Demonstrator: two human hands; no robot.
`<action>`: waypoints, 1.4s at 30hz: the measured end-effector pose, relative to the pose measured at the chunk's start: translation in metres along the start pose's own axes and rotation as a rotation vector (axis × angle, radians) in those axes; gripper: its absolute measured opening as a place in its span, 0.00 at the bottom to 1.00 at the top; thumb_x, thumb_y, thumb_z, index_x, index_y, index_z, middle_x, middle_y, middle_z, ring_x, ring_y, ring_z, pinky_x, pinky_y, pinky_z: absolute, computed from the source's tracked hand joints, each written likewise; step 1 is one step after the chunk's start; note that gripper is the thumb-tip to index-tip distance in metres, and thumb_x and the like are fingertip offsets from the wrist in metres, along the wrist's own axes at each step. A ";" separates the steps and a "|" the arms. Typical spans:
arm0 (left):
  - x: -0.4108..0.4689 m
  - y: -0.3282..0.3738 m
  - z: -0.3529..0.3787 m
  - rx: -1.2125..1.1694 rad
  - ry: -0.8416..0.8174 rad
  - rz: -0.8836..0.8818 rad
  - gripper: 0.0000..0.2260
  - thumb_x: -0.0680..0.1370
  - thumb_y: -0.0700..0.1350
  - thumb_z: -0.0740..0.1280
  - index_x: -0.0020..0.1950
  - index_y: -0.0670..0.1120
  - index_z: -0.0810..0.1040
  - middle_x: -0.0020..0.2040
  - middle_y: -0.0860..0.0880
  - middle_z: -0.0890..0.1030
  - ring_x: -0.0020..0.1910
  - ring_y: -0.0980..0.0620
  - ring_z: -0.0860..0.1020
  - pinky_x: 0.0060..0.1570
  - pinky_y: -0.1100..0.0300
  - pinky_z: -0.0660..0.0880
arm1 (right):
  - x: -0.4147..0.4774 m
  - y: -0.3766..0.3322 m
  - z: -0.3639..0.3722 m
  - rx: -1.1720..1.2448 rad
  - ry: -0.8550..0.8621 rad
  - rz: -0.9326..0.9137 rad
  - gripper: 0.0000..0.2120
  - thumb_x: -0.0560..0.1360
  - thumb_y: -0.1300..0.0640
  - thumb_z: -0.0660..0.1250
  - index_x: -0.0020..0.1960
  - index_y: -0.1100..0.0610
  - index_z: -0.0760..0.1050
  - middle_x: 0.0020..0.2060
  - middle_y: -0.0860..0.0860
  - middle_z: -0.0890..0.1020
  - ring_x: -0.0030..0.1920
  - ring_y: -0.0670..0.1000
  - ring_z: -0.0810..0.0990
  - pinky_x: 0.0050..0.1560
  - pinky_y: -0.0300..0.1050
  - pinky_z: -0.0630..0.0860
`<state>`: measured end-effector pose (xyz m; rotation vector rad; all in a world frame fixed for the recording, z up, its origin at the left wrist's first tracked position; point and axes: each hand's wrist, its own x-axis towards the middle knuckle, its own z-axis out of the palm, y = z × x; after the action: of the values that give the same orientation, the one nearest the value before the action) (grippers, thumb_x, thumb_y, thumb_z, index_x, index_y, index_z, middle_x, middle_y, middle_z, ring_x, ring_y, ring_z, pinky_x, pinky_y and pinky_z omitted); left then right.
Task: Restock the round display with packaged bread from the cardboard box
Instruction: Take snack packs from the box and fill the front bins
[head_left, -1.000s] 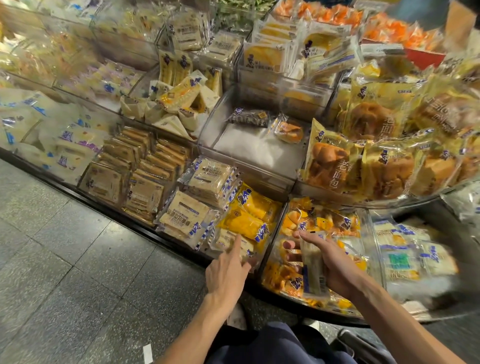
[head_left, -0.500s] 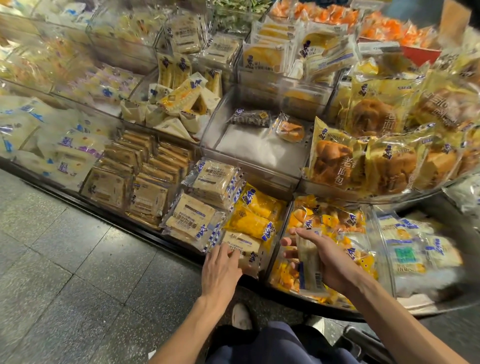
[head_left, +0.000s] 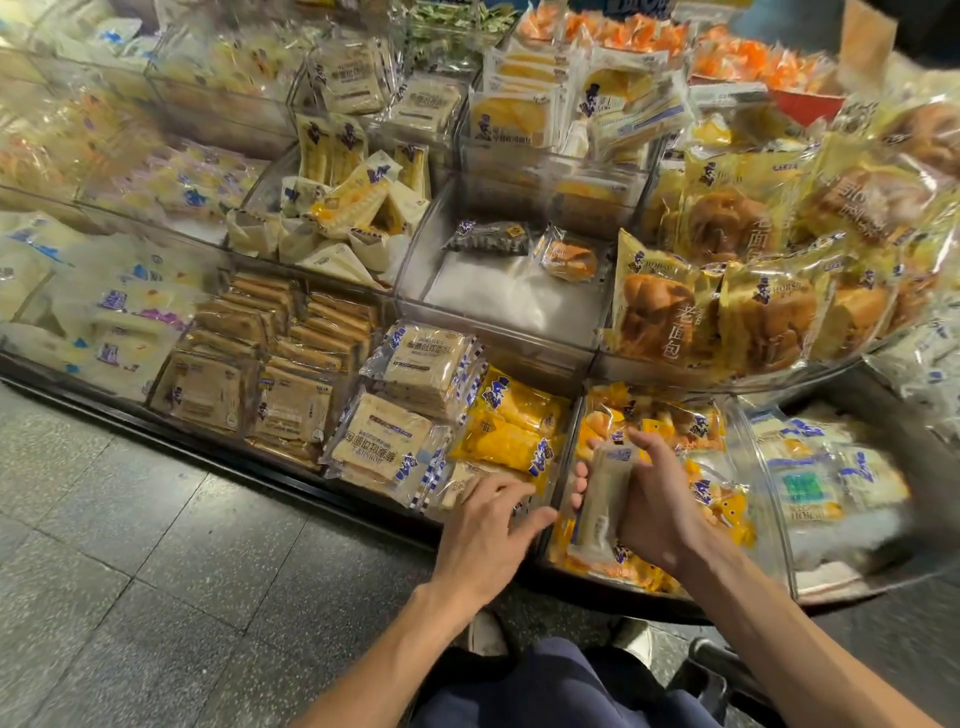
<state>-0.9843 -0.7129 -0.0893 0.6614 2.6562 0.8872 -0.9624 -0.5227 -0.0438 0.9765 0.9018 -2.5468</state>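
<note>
Lower centre-right, the right hand (head_left: 660, 499) clasps a pale, long, clear-wrapped bread packet (head_left: 600, 493) on edge, long axis running up-frame, over the clear-walled bin (head_left: 567, 441) of yellow packs. The left hand (head_left: 488, 530), fingers loose, touches pale flat packets (head_left: 460, 486) just left (likely the matching slot).

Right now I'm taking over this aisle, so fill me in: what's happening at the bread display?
A person is restocking the display. Their right hand grips a pale packet, upright, over a front bin. Their left hand, fingers spread, reaches to the neighbouring packets. One middle bin holds only two packets. No cardboard box is in view.
</note>
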 end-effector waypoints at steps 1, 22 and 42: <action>0.000 0.013 -0.003 -0.189 -0.034 0.033 0.27 0.77 0.68 0.60 0.68 0.53 0.75 0.62 0.56 0.74 0.58 0.62 0.73 0.61 0.58 0.74 | 0.001 -0.001 -0.002 0.069 0.034 -0.008 0.19 0.78 0.44 0.57 0.58 0.58 0.69 0.36 0.57 0.74 0.36 0.55 0.73 0.42 0.51 0.73; 0.107 0.153 0.054 -0.780 -0.431 -0.194 0.10 0.76 0.37 0.72 0.56 0.44 0.77 0.42 0.42 0.83 0.32 0.50 0.81 0.31 0.60 0.80 | -0.078 -0.077 -0.144 -0.226 0.357 -0.324 0.17 0.64 0.60 0.76 0.49 0.64 0.77 0.45 0.63 0.82 0.38 0.56 0.82 0.36 0.43 0.82; 0.181 0.267 0.158 -0.424 -0.373 -0.131 0.09 0.74 0.45 0.76 0.53 0.52 0.83 0.40 0.40 0.78 0.35 0.59 0.75 0.39 0.63 0.72 | -0.041 -0.235 -0.272 -1.055 -0.051 -0.106 0.15 0.73 0.62 0.75 0.58 0.55 0.78 0.43 0.56 0.84 0.39 0.49 0.79 0.42 0.46 0.77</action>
<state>-0.9904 -0.3541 -0.0652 0.4838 2.0692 1.1172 -0.8981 -0.1673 -0.0665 0.5070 1.9739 -1.6787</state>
